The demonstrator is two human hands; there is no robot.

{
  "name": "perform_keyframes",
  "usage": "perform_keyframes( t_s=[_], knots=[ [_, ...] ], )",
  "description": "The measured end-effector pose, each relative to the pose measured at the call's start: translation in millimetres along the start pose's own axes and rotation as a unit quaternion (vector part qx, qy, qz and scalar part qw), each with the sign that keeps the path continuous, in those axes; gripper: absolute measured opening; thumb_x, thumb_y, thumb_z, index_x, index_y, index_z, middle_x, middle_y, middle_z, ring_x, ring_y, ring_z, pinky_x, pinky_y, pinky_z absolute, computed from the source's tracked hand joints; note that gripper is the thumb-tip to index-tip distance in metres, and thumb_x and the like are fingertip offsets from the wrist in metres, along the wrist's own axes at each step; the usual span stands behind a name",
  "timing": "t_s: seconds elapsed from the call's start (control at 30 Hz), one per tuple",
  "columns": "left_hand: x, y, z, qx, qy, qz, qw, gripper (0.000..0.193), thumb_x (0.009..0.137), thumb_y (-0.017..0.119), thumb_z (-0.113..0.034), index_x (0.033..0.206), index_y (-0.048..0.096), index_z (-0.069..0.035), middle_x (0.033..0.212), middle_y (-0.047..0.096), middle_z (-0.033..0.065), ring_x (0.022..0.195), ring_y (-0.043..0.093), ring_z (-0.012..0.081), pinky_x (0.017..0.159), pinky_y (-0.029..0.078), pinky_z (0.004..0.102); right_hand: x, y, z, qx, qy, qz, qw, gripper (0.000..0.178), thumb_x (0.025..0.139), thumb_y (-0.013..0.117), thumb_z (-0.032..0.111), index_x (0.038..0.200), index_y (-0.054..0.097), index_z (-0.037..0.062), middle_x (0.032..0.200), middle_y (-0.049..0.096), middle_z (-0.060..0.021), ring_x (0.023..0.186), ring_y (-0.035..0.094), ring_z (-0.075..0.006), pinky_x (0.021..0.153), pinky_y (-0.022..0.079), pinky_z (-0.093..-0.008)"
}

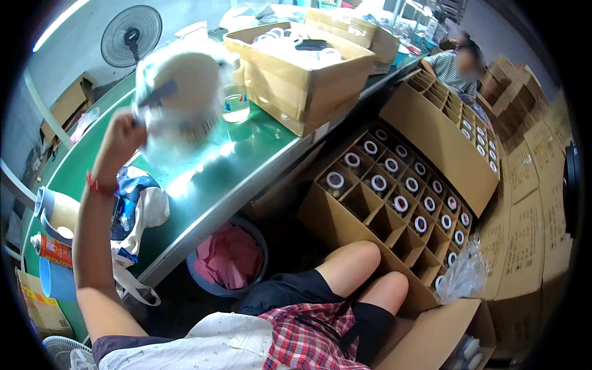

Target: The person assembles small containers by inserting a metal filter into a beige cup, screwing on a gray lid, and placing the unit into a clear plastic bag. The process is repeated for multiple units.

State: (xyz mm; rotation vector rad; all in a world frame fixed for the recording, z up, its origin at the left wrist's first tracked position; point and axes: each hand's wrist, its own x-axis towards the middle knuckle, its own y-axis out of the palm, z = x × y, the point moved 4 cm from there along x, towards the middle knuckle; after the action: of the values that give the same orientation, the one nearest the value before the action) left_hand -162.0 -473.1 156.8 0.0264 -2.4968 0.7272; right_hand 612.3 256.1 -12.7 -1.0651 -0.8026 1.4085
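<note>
My left hand (123,137) is raised over the green table (246,145), its fingers closed. It grips a large round thing (188,77), cream in the middle and whitish around it, too smeared by motion to name. A dark grey strip (159,94) runs from beside my fingers across it; whether the two are joined I cannot tell. Behind it stands a clear jar (235,105). Below the hand lies a dark blue and white cloth or bag (140,194). My right hand is out of view.
An open carton (277,92) of white rings stands on the table. Beside my knees is a divided carton (345,213) with several white-rimmed round tops. A blue bin (264,259) holds pink sheets. A spray can (52,248) lies left; another person (456,71) sits far right.
</note>
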Motion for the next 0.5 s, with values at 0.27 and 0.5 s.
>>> perform_keyframes(
  t_s=[0.27,0.5],
  knots=[
    [162,-63,302,0.062,-0.133,-0.307,0.941,0.058,0.081,0.075,-0.046,0.115,0.065,-0.001,0.108,0.068,0.0108,0.101,0.062,0.0223,0.089,0.046,0.0325,-2,13,129,0.063,-0.078,-0.008,0.995,0.055,0.091,0.056,0.028,0.139,0.046,0.0027,0.137,0.053,-0.0123,0.124,0.051,-0.0264,0.101,0.043,-0.0411],
    [209,-110,348,0.244,-0.122,-0.282,0.920,0.077,0.081,0.068,-0.052,0.135,0.051,0.000,0.136,0.054,0.0193,0.126,0.050,0.0321,0.107,0.037,0.0360,-24,39,212,0.152,-0.123,0.011,0.981,0.058,0.091,0.055,0.033,0.139,0.046,0.0016,0.138,0.052,-0.0124,0.125,0.050,-0.0276,0.101,0.042,-0.0427]
  ],
)
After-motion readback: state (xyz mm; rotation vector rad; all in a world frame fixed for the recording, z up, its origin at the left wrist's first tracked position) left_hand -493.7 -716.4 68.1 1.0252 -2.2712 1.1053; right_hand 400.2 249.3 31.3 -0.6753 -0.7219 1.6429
